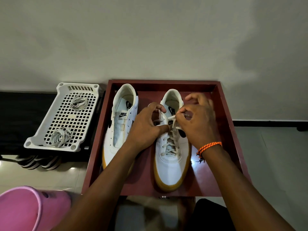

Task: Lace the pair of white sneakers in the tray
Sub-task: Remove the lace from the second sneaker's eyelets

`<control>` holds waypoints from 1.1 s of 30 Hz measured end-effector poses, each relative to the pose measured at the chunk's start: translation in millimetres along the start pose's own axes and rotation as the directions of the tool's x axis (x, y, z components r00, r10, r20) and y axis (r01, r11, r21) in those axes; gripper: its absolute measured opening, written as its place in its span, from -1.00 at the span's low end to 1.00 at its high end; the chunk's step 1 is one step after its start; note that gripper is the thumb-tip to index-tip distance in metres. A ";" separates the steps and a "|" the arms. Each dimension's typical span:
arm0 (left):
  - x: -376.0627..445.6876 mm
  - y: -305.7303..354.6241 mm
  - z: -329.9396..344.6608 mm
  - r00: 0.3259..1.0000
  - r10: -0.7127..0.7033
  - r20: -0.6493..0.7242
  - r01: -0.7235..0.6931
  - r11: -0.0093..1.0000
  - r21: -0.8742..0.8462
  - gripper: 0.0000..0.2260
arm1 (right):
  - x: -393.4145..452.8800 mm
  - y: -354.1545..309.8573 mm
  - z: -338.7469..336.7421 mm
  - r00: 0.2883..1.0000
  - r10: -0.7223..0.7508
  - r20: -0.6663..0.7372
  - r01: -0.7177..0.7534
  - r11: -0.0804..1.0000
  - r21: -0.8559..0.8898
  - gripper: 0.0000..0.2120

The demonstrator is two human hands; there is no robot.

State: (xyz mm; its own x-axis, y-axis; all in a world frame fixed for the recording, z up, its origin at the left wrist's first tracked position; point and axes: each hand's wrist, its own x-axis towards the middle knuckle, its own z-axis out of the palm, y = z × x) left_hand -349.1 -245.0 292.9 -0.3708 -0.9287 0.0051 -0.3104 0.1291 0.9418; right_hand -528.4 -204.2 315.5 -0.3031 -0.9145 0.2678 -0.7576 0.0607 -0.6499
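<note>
While both hands [171,124] pinch lace [172,117], wrists arch over sneaker [172,165]

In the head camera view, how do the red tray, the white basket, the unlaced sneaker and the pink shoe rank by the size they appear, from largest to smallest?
1. Red tray
2. White basket
3. Unlaced sneaker and pink shoe: not ranked. The pink shoe lies much nearer the camera and is cut off by the frame edge.

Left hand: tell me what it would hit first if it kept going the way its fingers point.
The left hand points away from the person and slightly right, across the right sneaker. It would first meet that shoe's collar and tongue, then the right hand pinching the lace. Depth is uncertain.
</note>
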 end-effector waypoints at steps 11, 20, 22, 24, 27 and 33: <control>0.4 2.2 -0.4 1.000 -0.001 0.009 0.001 1.000 -0.017 -0.59 | -1.4 -6.2 1.2 0.999 -0.036 0.036 0.041 0.989 -0.144 -0.91; -0.8 -1.4 -3.8 0.999 -0.016 -0.048 0.018 0.999 0.045 -0.61 | -6.1 -10.0 2.8 0.994 -0.045 0.102 0.053 0.996 -0.074 -0.88; -0.8 -2.4 -2.9 0.999 -0.006 -0.046 0.007 1.000 0.028 -0.63 | -8.2 -11.3 7.8 0.990 -0.074 0.118 0.084 0.993 -0.088 -0.80; -1.2 -0.5 -1.3 0.999 0.015 -0.035 -0.015 1.000 0.010 -0.66 | -11.3 -10.8 13.2 0.987 -0.083 0.136 0.098 0.989 -0.109 -0.79; -0.5 1.8 0.1 0.999 0.035 -0.028 -0.034 0.999 0.030 -0.66 | -12.4 -6.1 18.9 0.989 -0.053 0.138 0.071 0.989 -0.130 -0.88; -1.6 2.3 2.3 0.999 0.041 -0.014 -0.040 0.999 0.024 -0.63 | -7.1 -6.6 13.4 1.000 -0.014 0.021 0.011 0.990 0.138 -0.87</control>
State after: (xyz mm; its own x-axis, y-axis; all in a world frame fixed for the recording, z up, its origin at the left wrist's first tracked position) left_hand -351.2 -242.5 294.2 -0.3705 -0.9276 0.0483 -0.3163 0.1749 0.9324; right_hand -513.5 -203.4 308.3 -0.2803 -0.9236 0.2615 -0.6738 -0.0047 -0.7389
